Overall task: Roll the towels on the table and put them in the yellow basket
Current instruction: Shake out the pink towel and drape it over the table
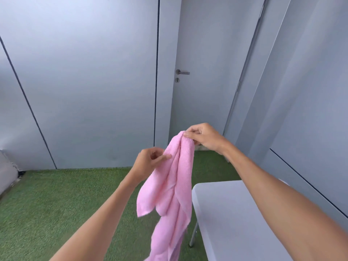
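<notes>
The left hand (150, 160) is raised in front of the body with its fingers curled, thumb and forefinger closing on the left edge of a pink towel (170, 187) partway down its length. The picture is a little blurred there, so how firmly it pinches the cloth cannot be told. The towel hangs to the right of this hand and below it, bunched in long folds. One loose corner dangles lower left of the hand, and the longest part drops out of view at the bottom edge.

Just to the right of the hanging towel, nearer the body, stands a white table (235, 219). One metal leg shows beneath its left edge. The towel hangs beside that edge, over the floor and not on the tabletop.

Higher and farther out, the right hand (204, 137) pinches the top of the towel between thumb and fingertips, so the cloth hangs from this hand, which is above and to the right of the left hand.

Beneath everything lies green artificial turf (56, 200). Beyond it rise pale grey wall panels, and in the far middle a grey door (203, 95) with a metal handle (183, 72).
</notes>
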Available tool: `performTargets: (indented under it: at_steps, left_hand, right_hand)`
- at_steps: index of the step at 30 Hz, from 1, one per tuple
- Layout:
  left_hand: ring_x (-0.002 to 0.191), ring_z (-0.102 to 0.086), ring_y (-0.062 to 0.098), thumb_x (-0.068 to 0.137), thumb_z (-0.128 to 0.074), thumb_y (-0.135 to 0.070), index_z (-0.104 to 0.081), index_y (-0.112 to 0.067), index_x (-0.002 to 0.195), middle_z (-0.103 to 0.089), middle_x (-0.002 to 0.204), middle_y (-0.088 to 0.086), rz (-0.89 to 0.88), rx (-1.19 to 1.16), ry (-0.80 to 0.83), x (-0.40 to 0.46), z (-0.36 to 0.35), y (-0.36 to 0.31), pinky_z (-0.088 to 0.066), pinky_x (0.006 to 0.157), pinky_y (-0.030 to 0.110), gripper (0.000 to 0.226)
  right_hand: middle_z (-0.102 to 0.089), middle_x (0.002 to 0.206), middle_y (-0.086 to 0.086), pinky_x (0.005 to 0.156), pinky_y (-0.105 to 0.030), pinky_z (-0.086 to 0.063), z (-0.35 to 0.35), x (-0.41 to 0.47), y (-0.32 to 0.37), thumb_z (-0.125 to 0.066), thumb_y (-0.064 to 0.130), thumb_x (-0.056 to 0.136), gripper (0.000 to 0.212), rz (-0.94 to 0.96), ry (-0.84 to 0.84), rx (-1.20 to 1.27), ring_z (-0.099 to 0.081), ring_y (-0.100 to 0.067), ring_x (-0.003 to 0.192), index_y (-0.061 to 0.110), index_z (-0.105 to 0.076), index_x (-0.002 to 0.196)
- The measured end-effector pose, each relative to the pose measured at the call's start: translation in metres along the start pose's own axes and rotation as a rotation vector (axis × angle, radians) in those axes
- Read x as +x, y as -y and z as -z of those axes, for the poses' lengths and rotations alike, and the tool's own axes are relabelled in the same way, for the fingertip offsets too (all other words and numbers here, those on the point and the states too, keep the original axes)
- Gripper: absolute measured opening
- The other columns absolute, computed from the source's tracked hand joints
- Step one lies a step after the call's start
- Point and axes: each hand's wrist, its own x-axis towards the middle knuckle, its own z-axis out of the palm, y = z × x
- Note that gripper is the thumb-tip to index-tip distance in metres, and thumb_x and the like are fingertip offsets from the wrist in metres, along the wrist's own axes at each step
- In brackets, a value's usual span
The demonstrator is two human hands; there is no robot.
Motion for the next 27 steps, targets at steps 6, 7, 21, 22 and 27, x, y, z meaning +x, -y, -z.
performTargets:
  at_steps: [6,7,21,22,27]
  left_hand:
    - [0.103,-0.051,0.003,0.078,-0.075,-0.046,-0.046,-0.033,0.125,-0.043,0.118,-0.016,-0.200,0.142,-0.220,0.054,-0.023,0.024,-0.045,0.085,0.020,0.057]
    - [0.105,-0.050,0.007,0.081,-0.072,-0.044,-0.045,-0.034,0.125,-0.040,0.121,-0.016,-0.235,0.178,-0.220,0.064,-0.026,0.027,-0.047,0.086,0.026,0.052]
    - [0.092,-0.055,0.015,0.086,-0.070,-0.022,-0.054,-0.031,0.118,-0.051,0.113,-0.005,-0.333,0.425,-0.259,0.234,-0.042,0.053,-0.052,0.062,0.030,0.037]
    - [0.095,-0.055,0.014,0.087,-0.069,-0.022,-0.055,-0.030,0.118,-0.053,0.111,-0.007,-0.341,0.423,-0.244,0.244,-0.043,0.052,-0.052,0.066,0.030,0.035]
    - [0.091,-0.055,0.012,0.090,-0.065,-0.022,-0.060,-0.023,0.117,-0.058,0.102,-0.007,-0.399,0.396,-0.247,0.279,-0.060,0.043,-0.049,0.070,0.028,0.027]
  right_hand:
    - [-0.072,0.086,-0.011,0.070,-0.027,-0.045,0.025,0.101,-0.001,-0.060,0.023,0.094,0.022,0.057,-0.218,-0.198,-0.059,-0.009,0.073,0.005,-0.071,0.093]
    - [-0.072,0.083,-0.010,0.070,-0.027,-0.043,0.030,0.116,0.001,-0.060,0.024,0.094,0.022,0.059,-0.263,-0.229,-0.057,-0.008,0.071,0.006,-0.071,0.090]
    - [-0.072,0.093,-0.014,0.079,-0.031,-0.047,0.126,0.217,0.007,-0.062,0.030,0.093,0.024,0.138,-0.428,-0.248,-0.061,-0.009,0.078,0.009,-0.073,0.088]
    - [-0.073,0.093,-0.013,0.078,-0.028,-0.046,0.133,0.221,0.007,-0.062,0.029,0.093,0.024,0.146,-0.430,-0.238,-0.061,-0.008,0.078,0.008,-0.073,0.090]
    - [-0.068,0.083,-0.003,0.075,-0.027,-0.044,0.161,0.239,0.005,-0.061,0.033,0.093,0.027,0.152,-0.422,-0.211,-0.058,-0.009,0.076,0.008,-0.072,0.090]
